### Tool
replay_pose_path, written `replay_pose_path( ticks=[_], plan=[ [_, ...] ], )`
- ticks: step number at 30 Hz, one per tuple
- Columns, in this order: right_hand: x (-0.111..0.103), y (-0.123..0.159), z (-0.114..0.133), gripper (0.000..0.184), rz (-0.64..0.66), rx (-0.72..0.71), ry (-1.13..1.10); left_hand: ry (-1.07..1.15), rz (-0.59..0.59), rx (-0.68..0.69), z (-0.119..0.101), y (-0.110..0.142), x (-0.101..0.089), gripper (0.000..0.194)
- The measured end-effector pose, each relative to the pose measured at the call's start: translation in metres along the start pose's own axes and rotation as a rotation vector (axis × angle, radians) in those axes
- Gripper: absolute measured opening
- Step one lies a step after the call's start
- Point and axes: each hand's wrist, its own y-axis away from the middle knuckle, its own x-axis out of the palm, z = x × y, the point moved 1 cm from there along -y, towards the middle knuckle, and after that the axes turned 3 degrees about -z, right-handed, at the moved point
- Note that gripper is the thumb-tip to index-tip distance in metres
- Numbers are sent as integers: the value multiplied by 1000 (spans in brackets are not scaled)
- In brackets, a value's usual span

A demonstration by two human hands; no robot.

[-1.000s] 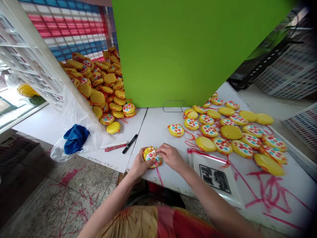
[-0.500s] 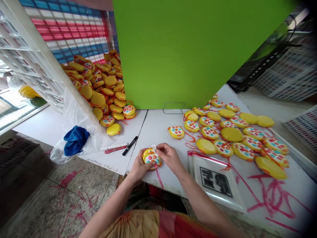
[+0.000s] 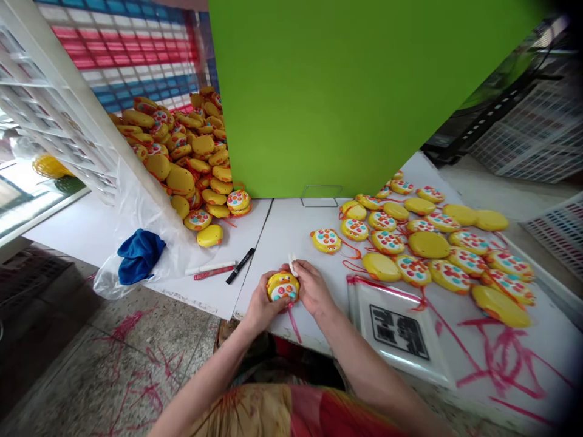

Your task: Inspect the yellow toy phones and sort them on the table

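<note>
Near the front edge of the white table (image 3: 291,230), both my hands hold one round yellow toy (image 3: 283,286) with coloured buttons on its face. My left hand (image 3: 262,303) grips its left side from below. My right hand (image 3: 312,285) is closed against its right side and pinches a small white strip (image 3: 292,264) that sticks up above the toy. A red cord hangs from the toy over the table edge.
Several like toys (image 3: 428,246) with red cords lie spread to the right, one lone toy (image 3: 326,240) just ahead. A heap of toys (image 3: 191,158) fills a plastic bag at left, with a blue cloth (image 3: 139,255). Markers (image 3: 228,267), a clear printed bag (image 3: 398,331) and a green board (image 3: 346,91) surround them.
The white strip came up off the toy's top in my right fingers. The toy tilted and shifted slightly towards me in both hands.
</note>
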Motion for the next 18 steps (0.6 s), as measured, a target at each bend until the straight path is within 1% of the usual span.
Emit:
replay_pose_path(
  ticks=[2,4,6,7,8,10,11,12,13,14,16,18],
  plan=[
    [-2,4,10,22,87,50,-96,44,7,-20,1,1,-1,61],
    [-3,10,16,23,154,69,-99,69,16,-33,2,1,-1,61],
    [-2,16,16,22,213,49,29,81,29,-50,3,2,-2,60],
    [0,19,13,22,235,1,141,61,25,-49,4,2,-2,58],
    [2,22,10,22,237,-83,277,16,13,-32,4,1,-2,55],
    [7,26,1,20,175,-298,556,-113,-28,45,3,2,-2,47],
    [9,26,-3,20,124,-384,654,-169,-49,85,3,2,-1,45],
    [10,24,-7,20,81,-429,704,-196,-62,109,2,2,0,44],
    [10,20,-10,20,63,-428,707,-189,-65,107,2,2,0,46],
    [9,14,-12,20,68,-390,677,-156,-61,80,2,3,1,48],
    [2,-1,-10,22,85,-306,596,-45,-31,-10,2,3,0,54],
    [-11,-17,-3,29,30,-318,589,100,6,-79,2,2,-3,59]
  ],
)
